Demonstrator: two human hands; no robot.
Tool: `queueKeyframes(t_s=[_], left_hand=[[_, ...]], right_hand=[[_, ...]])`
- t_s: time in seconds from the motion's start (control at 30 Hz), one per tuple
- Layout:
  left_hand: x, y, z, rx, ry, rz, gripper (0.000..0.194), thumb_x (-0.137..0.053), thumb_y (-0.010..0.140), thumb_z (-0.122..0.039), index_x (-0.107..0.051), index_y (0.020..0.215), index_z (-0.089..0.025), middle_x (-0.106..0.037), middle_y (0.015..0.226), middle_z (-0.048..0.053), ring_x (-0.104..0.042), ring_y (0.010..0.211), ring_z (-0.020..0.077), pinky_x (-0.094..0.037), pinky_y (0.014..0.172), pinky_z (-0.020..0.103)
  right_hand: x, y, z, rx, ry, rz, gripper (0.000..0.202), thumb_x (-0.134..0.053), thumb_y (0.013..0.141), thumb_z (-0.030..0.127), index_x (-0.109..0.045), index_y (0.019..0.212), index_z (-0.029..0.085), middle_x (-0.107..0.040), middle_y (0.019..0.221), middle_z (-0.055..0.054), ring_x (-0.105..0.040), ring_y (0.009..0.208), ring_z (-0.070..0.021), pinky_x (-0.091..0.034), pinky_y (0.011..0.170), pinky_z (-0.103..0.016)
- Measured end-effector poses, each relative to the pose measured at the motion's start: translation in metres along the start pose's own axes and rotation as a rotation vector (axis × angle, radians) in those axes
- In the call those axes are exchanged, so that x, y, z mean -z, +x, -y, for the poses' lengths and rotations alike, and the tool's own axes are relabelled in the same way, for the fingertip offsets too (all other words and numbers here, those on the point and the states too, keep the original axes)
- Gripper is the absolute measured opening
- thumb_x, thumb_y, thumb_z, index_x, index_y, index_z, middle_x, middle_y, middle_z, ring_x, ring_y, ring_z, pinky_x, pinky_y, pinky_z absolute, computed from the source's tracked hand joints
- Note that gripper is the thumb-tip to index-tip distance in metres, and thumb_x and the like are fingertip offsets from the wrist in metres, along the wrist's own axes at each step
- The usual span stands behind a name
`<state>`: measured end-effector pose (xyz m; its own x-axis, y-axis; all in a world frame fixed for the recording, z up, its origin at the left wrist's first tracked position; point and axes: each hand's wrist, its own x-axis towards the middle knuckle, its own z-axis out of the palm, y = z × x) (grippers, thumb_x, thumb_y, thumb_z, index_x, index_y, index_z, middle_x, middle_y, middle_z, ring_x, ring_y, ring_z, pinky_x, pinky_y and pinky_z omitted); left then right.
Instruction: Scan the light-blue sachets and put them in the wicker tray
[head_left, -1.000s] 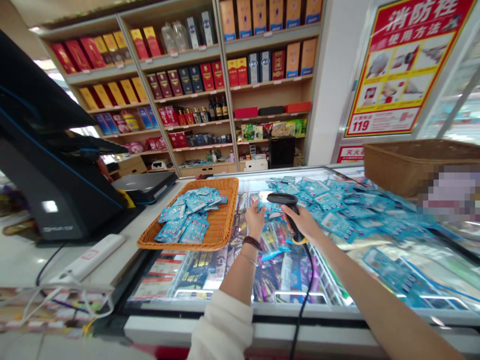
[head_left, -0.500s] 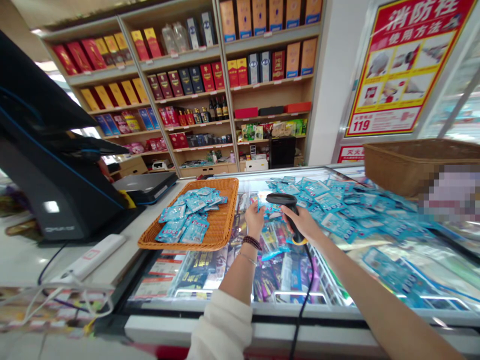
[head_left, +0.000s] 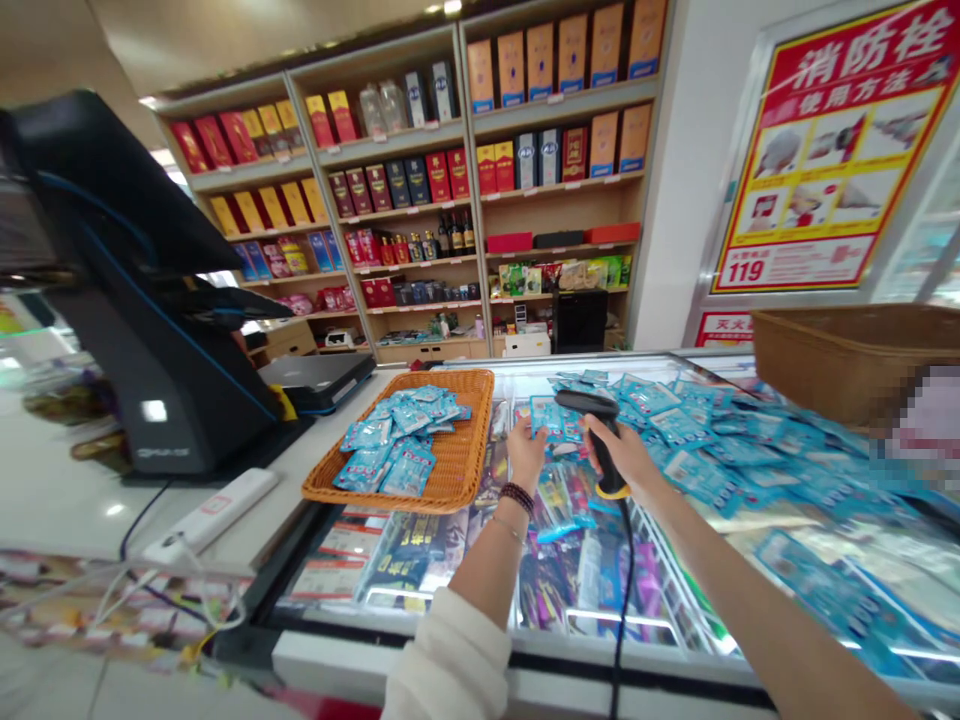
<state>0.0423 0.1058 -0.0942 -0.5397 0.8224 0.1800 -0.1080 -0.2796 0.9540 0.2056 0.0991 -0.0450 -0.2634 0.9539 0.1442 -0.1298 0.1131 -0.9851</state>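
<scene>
- Nearest: white sleeve on L forearm; dark beads + thin bracelet at L wrist.
- Black cable runs down from scanner, over front edge of glass-top case; colorful pkgs visible under glass.
- L hand: fingertips pinch a blue packet, held up over case, just L of scanner head.
- R hand: fingers wrapped round handle of black scanner, head up, tilted twd packet.
- L side: white power strip w/ cords on counter.
- Orange wicker basket, L of hands, w/ blue packets heaped inside, bare wicker on R side.
- R side: big loose pile of blue packets atop case, beyond R forearm.
- Farther L: dark POS terminal, black scale behind basket.
- Farther R: brown bin behind pile.
- Bkgd: wall shelves w/ boxes + bottles; red/yellow poster marked "119", R.
</scene>
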Motion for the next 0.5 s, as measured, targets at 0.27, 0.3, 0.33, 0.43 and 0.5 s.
queueKeyframes(t_s=[0.27, 0.3, 0.33, 0.43, 0.5], left_hand=[[0.068, 0.035, -0.087, 0.024, -0.143, -0.086, 0.018, -0.082, 0.076, -0.013, -0.065, 0.08, -0.016, -0.068, 0.078, 0.001, -0.066, 0.067, 0.0121, -0.065, 0.08, 0.034], [0.087, 0.038, -0.097, 0.022, -0.108, -0.108, 0.018, -0.08, 0.077, -0.012, -0.063, 0.078, -0.016, -0.067, 0.076, 0.001, -0.066, 0.067, 0.0125, -0.065, 0.08, 0.034], [0.107, 0.041, -0.106, 0.029, -0.054, -0.138, 0.019, -0.079, 0.077, -0.011, -0.061, 0.075, -0.017, -0.065, 0.073, 0.0, -0.066, 0.067, 0.0131, -0.065, 0.08, 0.034], [0.165, 0.044, -0.122, 0.066, 0.149, -0.26, 0.024, -0.077, 0.078, -0.011, -0.056, 0.072, -0.02, -0.061, 0.07, -0.002, -0.069, 0.069, 0.0173, -0.064, 0.082, 0.036], [0.195, 0.045, -0.128, 0.022, 0.282, -0.307, 0.019, -0.077, 0.078, -0.014, -0.06, 0.079, -0.022, -0.066, 0.074, 0.001, -0.074, 0.079, 0.0233, -0.063, 0.087, 0.041]], right_hand=[[-0.065, 0.036, 0.041, -0.041, 0.121, 0.013, 0.029, -0.078, 0.09, 0.044, -0.067, 0.088, 0.017, -0.061, 0.058, 0.002, -0.052, 0.037, -0.0098, -0.042, 0.033, -0.021], [-0.079, 0.039, 0.045, -0.043, 0.121, 0.04, 0.029, -0.077, 0.091, 0.043, -0.066, 0.087, 0.017, -0.061, 0.058, 0.002, -0.052, 0.037, -0.0098, -0.042, 0.034, -0.021], [-0.093, 0.041, 0.049, -0.049, 0.12, 0.066, 0.028, -0.076, 0.092, 0.043, -0.066, 0.087, 0.017, -0.061, 0.057, 0.002, -0.052, 0.037, -0.0098, -0.042, 0.034, -0.021], [-0.134, 0.043, 0.053, -0.086, 0.098, 0.124, 0.029, -0.074, 0.094, 0.041, -0.062, 0.08, 0.018, -0.06, 0.056, 0.002, -0.051, 0.035, -0.0094, -0.041, 0.033, -0.02], [-0.156, 0.043, 0.051, -0.11, 0.068, 0.162, 0.03, -0.074, 0.094, 0.04, -0.06, 0.077, 0.019, -0.059, 0.054, 0.002, -0.05, 0.035, -0.0092, -0.041, 0.033, -0.02]])
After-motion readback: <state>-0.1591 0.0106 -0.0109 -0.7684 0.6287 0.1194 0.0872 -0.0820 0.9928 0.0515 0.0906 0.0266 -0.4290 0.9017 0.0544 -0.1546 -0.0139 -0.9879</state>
